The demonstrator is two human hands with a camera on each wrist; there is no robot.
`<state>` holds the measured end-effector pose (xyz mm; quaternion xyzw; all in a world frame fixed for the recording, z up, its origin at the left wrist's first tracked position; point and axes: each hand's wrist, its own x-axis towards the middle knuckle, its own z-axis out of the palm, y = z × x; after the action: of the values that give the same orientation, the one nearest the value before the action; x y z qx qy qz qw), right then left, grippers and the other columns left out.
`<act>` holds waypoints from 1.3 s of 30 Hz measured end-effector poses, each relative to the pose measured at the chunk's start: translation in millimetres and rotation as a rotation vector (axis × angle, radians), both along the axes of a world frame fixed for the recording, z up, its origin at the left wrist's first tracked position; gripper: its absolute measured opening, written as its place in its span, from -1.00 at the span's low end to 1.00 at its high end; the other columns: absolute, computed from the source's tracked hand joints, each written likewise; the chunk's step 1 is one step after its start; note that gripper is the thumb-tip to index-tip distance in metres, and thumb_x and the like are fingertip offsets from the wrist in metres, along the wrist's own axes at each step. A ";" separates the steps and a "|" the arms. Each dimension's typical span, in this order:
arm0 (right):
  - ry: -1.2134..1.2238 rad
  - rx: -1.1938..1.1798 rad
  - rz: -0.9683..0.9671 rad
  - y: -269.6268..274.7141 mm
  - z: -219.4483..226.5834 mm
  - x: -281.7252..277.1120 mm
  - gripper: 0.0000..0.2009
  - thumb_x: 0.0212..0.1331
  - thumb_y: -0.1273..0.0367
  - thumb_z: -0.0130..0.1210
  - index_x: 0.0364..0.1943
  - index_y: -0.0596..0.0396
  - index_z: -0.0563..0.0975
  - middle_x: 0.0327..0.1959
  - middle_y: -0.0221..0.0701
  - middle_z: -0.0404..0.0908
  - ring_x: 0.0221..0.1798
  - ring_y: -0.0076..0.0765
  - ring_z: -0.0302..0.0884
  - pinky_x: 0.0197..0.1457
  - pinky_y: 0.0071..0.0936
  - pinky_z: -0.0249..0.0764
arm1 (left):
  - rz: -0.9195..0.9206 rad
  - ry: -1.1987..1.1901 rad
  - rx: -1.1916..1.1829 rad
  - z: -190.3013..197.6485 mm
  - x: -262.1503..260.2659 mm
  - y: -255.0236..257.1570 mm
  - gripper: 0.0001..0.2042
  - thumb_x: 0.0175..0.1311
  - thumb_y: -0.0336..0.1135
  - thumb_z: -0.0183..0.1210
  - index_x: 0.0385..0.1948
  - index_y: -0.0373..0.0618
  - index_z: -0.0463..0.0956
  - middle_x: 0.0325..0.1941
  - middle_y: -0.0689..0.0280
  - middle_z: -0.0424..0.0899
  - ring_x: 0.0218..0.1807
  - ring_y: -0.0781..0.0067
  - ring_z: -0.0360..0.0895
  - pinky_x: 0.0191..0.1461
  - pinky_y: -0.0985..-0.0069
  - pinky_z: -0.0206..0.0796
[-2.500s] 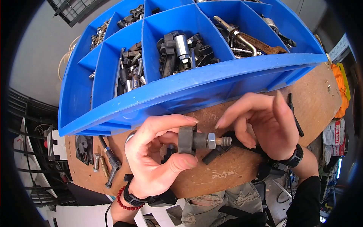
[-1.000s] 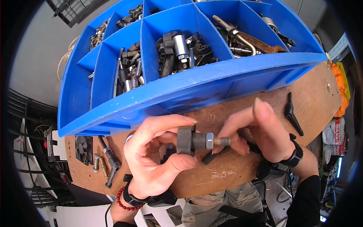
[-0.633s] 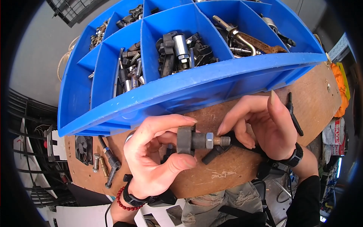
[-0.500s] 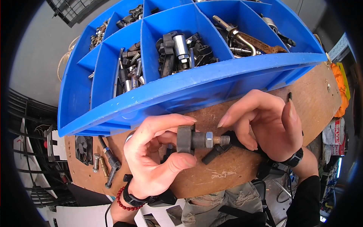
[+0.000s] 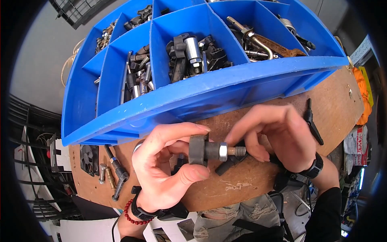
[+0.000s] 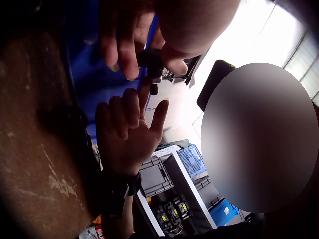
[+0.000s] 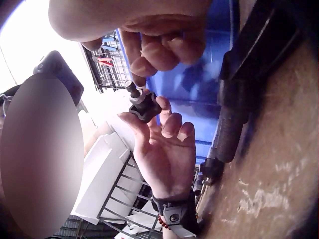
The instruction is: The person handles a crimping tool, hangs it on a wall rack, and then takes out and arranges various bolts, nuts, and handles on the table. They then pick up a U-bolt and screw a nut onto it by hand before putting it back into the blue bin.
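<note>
My left hand [image 5: 161,165] pinches a black lobed clamping knob [image 5: 197,149] between thumb and index finger, holding it sideways above the table. From its collar a threaded stud [image 5: 240,151] points right, with a silver hex nut [image 5: 223,151] sitting against the collar end. My right hand [image 5: 278,133] is just beyond the stud, its index fingertip right at the nut and the other fingers loosely bent. In the right wrist view the knob [image 7: 145,108] and the index finger meet near the nut. The left wrist view shows the knob [image 6: 151,60] dark, in shadow.
A blue divided bin [image 5: 201,86] full of metal hardware stands behind the hands. On the wooden table [image 5: 246,185] lie a clamping lever [image 5: 119,173], two bolts [image 5: 107,175], a small fan [image 5: 89,159], another black lever [image 5: 311,123] at right and a black handle [image 5: 229,164] under the stud.
My right index finger has swung back and forth over the nut, now down at it again. The nut's facets have turned. The left hand and knob have stayed nearly still.
</note>
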<state>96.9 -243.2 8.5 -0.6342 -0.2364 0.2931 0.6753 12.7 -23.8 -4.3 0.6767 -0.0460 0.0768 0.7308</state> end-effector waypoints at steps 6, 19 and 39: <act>0.020 -0.011 -0.016 -0.9 -3.0 1.9 -0.08 0.35 -0.31 -0.52 -0.21 0.31 0.66 -0.65 -0.38 0.51 -0.63 -0.56 0.34 -0.49 -0.60 0.20 | 0.004 0.006 -0.006 1.0 -0.1 -0.6 -0.40 0.05 -0.20 0.53 0.05 -0.40 0.49 -0.06 0.09 0.69 -0.14 0.37 0.72 -0.07 0.51 0.57; -0.004 -0.041 -0.029 -0.7 -2.3 1.7 -0.07 0.38 -0.30 -0.56 -0.29 0.29 0.68 -0.55 -0.32 0.60 -0.64 -0.53 0.34 -0.46 -0.57 0.25 | 0.008 -0.010 0.001 0.8 0.5 -0.9 -0.41 0.06 -0.20 0.53 0.05 -0.40 0.49 -0.10 0.09 0.70 -0.17 0.39 0.72 -0.08 0.51 0.57; -0.005 0.024 0.048 -1.1 -2.4 1.3 -0.03 0.32 -0.38 -0.51 -0.20 0.35 0.65 -0.49 -0.27 0.64 -0.66 -0.53 0.33 -0.52 -0.59 0.21 | -0.005 -0.022 0.005 -0.4 0.4 0.1 -0.40 0.05 -0.22 0.54 0.05 -0.40 0.49 -0.08 0.09 0.70 -0.15 0.36 0.73 -0.08 0.50 0.58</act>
<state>98.1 -244.3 6.1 -0.6209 -0.2567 0.3050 0.6749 13.1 -23.7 -4.7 0.6775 -0.0561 0.0821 0.7287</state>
